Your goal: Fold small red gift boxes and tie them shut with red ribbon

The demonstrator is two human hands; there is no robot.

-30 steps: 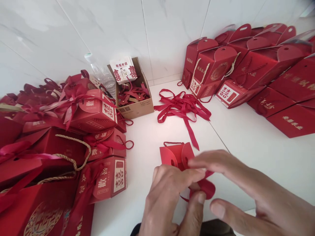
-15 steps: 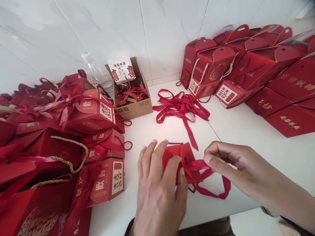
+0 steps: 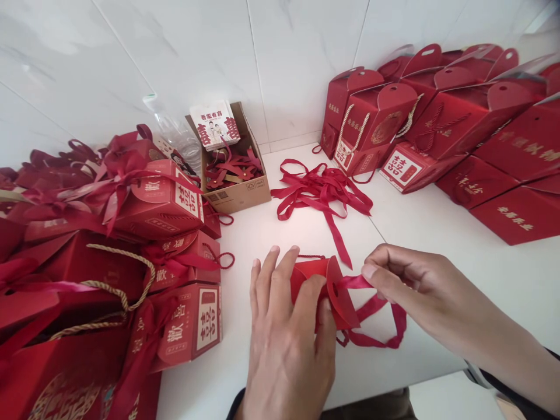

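Note:
A small red gift box (image 3: 345, 303) sits on the white table with its curved top flap turned towards the right. My left hand (image 3: 291, 326) covers its left side, thumb and forefinger closed on the flap, the other fingers stretched along the far side. From the flap's hole a dark-pink ribbon (image 3: 355, 282) runs to the right. My right hand (image 3: 406, 277) pinches that ribbon between thumb and forefinger. The rest of the ribbon loops down below the right hand onto the table. Much of the box is hidden under my left hand.
Heaped ribbons (image 3: 321, 186) lie beyond the box. A cardboard box (image 3: 242, 198) of bows and printed cards stands behind, beside a clear plastic bottle (image 3: 175, 131). Ribbon-tied red boxes (image 3: 188, 326) are piled at the left; taller red boxes (image 3: 472, 122) are stacked at the right against the tiled wall.
My right hand has shifted slightly up, and the ribbon at the hole is straighter. My left hand stays on the box, which has tilted a little.

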